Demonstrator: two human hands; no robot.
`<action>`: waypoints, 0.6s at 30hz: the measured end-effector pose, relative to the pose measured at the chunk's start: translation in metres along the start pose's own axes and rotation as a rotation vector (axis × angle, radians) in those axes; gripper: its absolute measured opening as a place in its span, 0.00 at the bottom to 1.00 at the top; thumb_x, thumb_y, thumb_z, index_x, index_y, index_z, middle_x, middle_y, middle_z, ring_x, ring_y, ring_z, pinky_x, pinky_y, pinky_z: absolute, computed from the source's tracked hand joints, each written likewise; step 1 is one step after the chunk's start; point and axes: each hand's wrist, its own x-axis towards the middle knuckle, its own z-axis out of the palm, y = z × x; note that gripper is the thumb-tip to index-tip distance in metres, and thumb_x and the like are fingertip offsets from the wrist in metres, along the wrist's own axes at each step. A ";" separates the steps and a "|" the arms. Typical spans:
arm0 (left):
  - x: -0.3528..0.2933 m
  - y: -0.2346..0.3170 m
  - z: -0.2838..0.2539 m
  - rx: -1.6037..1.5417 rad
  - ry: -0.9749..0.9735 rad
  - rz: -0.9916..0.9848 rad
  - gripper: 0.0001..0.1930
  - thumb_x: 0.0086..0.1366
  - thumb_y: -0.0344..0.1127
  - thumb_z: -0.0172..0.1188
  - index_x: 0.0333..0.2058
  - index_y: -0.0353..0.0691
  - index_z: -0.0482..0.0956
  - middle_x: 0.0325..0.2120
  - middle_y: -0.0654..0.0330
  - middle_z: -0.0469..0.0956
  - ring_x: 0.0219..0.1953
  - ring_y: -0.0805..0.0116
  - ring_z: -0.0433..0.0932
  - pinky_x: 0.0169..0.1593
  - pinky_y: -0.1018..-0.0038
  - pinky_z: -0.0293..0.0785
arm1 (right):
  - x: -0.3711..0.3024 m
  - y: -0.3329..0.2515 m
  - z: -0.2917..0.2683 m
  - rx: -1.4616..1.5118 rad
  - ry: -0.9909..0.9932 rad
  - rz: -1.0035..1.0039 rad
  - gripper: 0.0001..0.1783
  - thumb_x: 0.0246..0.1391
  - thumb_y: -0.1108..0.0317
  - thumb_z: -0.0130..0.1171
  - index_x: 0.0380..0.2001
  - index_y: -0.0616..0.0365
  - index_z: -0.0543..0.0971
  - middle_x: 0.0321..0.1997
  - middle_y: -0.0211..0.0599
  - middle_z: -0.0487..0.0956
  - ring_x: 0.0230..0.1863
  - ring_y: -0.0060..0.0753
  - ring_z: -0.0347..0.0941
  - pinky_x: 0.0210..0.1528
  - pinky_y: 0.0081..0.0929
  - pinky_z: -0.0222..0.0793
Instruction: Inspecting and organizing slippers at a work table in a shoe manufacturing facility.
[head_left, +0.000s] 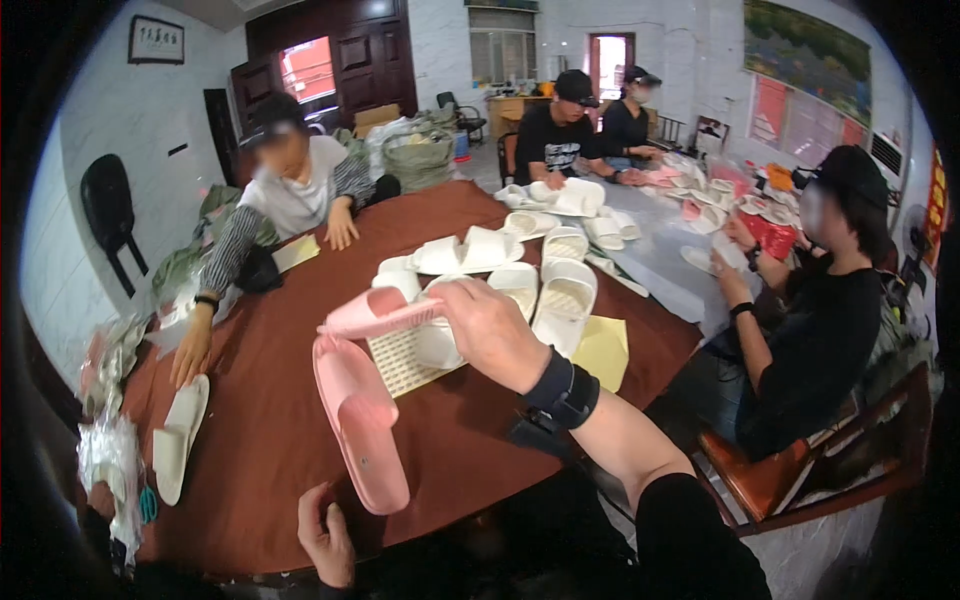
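Observation:
My right hand [495,335] is closed on one end of a pink slide slipper [375,315], held up over the middle of the table. A second pink slipper [360,425] hangs below it, joined or touching at the toe end; how they are fastened I cannot tell. My left hand [325,538] is at the table's near edge, below the hanging slipper, with fingers half curled, thumb apart and nothing in it. Beyond my right hand several white slippers [565,300] lie grouped on the brown cloth, beside a sheet of small printed labels [410,362].
Yellow paper [603,352] lies right of the white slippers. At left, a co-worker's hand [193,350] touches a white slipper [180,440]; teal scissors [148,503] and clear plastic bags [108,470] are nearby. Another person [810,330] handles a slipper at right; two more work farther back.

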 end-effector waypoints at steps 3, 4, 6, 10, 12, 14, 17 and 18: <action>0.000 0.002 -0.004 0.040 -0.024 -0.036 0.12 0.66 0.21 0.47 0.47 0.29 0.74 0.42 0.56 0.75 0.44 0.68 0.74 0.51 0.74 0.70 | 0.015 0.026 -0.018 -0.090 0.067 0.056 0.09 0.57 0.76 0.53 0.42 0.62 0.76 0.36 0.51 0.79 0.38 0.55 0.77 0.39 0.44 0.74; 0.001 0.002 -0.004 0.066 -0.041 0.016 0.12 0.66 0.22 0.47 0.46 0.29 0.75 0.41 0.56 0.75 0.43 0.68 0.74 0.51 0.74 0.69 | 0.020 0.043 -0.025 -0.145 0.119 0.050 0.09 0.57 0.76 0.53 0.41 0.62 0.76 0.35 0.52 0.79 0.38 0.55 0.77 0.38 0.44 0.74; 0.001 0.006 -0.003 0.082 -0.054 0.035 0.10 0.67 0.24 0.48 0.44 0.30 0.75 0.40 0.56 0.75 0.43 0.67 0.74 0.51 0.73 0.69 | 0.030 0.069 -0.041 -0.226 0.205 0.091 0.09 0.58 0.74 0.53 0.41 0.62 0.78 0.34 0.53 0.80 0.37 0.56 0.78 0.38 0.45 0.74; 0.003 0.016 0.005 0.145 -0.086 0.047 0.09 0.66 0.24 0.49 0.42 0.29 0.75 0.39 0.55 0.74 0.42 0.67 0.73 0.50 0.73 0.69 | 0.036 0.112 -0.083 -0.382 0.387 0.177 0.10 0.61 0.70 0.51 0.40 0.62 0.79 0.34 0.56 0.80 0.37 0.57 0.78 0.40 0.45 0.74; 0.003 0.014 0.006 0.101 -0.086 0.023 0.09 0.66 0.25 0.49 0.41 0.29 0.75 0.38 0.55 0.75 0.42 0.66 0.74 0.50 0.73 0.69 | 0.031 0.129 -0.089 -0.417 0.411 0.234 0.09 0.59 0.72 0.50 0.39 0.62 0.78 0.33 0.53 0.80 0.36 0.56 0.78 0.38 0.46 0.74; 0.005 0.017 0.005 0.144 -0.095 0.009 0.08 0.66 0.25 0.50 0.41 0.29 0.75 0.38 0.54 0.75 0.42 0.66 0.74 0.50 0.73 0.69 | 0.020 0.143 -0.085 -0.422 0.314 0.393 0.08 0.59 0.74 0.48 0.38 0.63 0.76 0.36 0.53 0.80 0.39 0.58 0.76 0.40 0.48 0.72; 0.004 0.015 -0.003 0.188 -0.088 0.040 0.09 0.63 0.21 0.50 0.41 0.29 0.76 0.38 0.53 0.76 0.42 0.63 0.76 0.49 0.72 0.71 | -0.013 0.178 -0.048 -0.322 0.198 0.249 0.13 0.61 0.70 0.50 0.45 0.61 0.78 0.43 0.57 0.80 0.45 0.61 0.76 0.47 0.48 0.71; 0.001 0.010 -0.013 0.198 -0.073 0.080 0.11 0.61 0.18 0.51 0.41 0.30 0.77 0.38 0.51 0.77 0.42 0.61 0.77 0.49 0.71 0.73 | -0.015 0.158 -0.037 -0.282 0.015 0.399 0.14 0.58 0.72 0.51 0.46 0.64 0.77 0.44 0.60 0.78 0.46 0.62 0.75 0.50 0.48 0.70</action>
